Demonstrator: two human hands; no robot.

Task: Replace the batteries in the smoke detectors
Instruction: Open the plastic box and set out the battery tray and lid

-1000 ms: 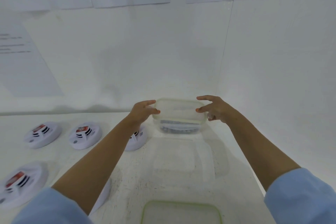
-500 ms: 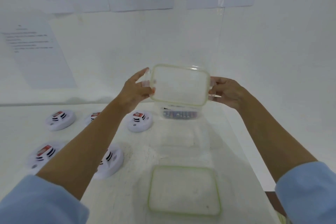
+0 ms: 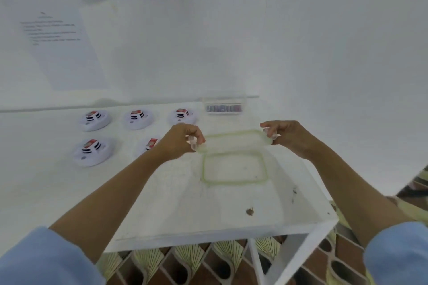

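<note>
Head view: left hand [image 3: 179, 142] and right hand [image 3: 288, 137] pinch the lid [image 3: 234, 142], battery box [image 3: 223, 107] beyond them.

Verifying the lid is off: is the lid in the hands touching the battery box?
Apart. Head view: a strip of bare table shows between the lid and the battery box behind it.

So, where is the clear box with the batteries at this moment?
In the head view, the clear box stands at the far edge of the table, against the wall, right of the nearest smoke detector and beyond the held lid.
</note>
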